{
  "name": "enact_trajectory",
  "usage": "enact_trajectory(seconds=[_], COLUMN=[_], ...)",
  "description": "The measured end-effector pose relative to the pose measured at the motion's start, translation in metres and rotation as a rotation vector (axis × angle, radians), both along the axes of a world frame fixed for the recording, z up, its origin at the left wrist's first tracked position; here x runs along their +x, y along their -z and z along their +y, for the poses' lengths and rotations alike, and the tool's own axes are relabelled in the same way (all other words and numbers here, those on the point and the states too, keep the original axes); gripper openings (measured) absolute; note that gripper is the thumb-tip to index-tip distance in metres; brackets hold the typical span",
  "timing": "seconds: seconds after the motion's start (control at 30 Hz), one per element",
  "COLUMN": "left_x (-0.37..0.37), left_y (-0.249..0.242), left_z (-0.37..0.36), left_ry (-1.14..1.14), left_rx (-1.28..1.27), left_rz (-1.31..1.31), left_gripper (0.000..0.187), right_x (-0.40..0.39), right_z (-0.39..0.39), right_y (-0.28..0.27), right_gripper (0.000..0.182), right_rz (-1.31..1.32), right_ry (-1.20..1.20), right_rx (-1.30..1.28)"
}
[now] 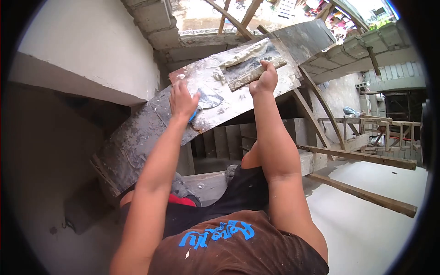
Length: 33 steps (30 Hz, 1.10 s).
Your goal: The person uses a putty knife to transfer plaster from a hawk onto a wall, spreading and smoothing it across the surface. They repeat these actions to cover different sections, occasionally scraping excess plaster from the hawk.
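My right hand (265, 81) is closed around a plastering trowel (243, 79), a flat, wide blade crusted with dried plaster. Wet white plaster (245, 53) runs in a thick ridge along its far edge. My left hand (182, 100) reaches over the board with its fingers stretched forward. Right beside its thumb and wrist lies a putty knife (211, 98) with a broad triangular blade smeared white and a blue handle, partly covered by the hand. Both tools are over a plaster-smeared board (238, 104) set on a long plank.
The grey plank (133, 133) slopes from lower left to upper right across a stairwell, with steps (222, 142) below. Wooden braces (323, 105) stand at the right, and timber beams (362, 195) stick out there. A plastered wall (91, 50) rises at the left; block walls (158, 23) border the opening.
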<state>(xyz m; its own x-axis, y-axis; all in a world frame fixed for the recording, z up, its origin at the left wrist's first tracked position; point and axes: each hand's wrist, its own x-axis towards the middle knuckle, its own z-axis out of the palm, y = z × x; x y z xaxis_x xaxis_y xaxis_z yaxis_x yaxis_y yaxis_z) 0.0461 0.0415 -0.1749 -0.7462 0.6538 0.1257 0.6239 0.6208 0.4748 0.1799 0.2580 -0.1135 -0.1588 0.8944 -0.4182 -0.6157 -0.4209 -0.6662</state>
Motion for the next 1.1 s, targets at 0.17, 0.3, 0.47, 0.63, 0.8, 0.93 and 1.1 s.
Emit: enact_trajectory(seconds=[0.17,0.3,0.47,0.63,0.8,0.93,1.1], left_x=[0.058,0.043,0.005,-0.029,-0.042,-0.042,-0.044], left_y=[0.094,0.101,0.061,0.007,-0.053,-0.067,-0.093], left_z=[-0.02,-0.021,-0.005,0.019,0.03,0.032,0.025], left_ry=[-0.04,0.028,0.007,0.146,0.282,0.326,0.322], left_rx=[-0.474,-0.577,-0.431,-0.126,-0.077,0.038,0.134], left_rz=[-0.26,-0.207,-0.583,-0.501,-0.569,-0.297,-0.43], left_gripper=[0.061,0.055,0.058,0.052,0.048,0.036,0.034], right_x=[0.026,0.038,0.044,0.041,0.024,0.022,0.023], right_z=[-0.017,-0.022,-0.014,-0.008,-0.025,-0.037,-0.041], right_y=[-0.037,-0.039,-0.023,-0.016,-0.029,-0.037,-0.035], right_gripper=[0.033,0.034,0.026,0.025,0.02,0.033,0.043], right_rz=[0.08,0.129,0.134,-0.069,-0.311,-0.469,-0.655], right_ry=[-0.126,-0.203,-0.25,-0.351,-0.334,-0.48,-0.548], right_rx=[0.111,0.18,0.355,0.611,0.959,1.218,1.336])
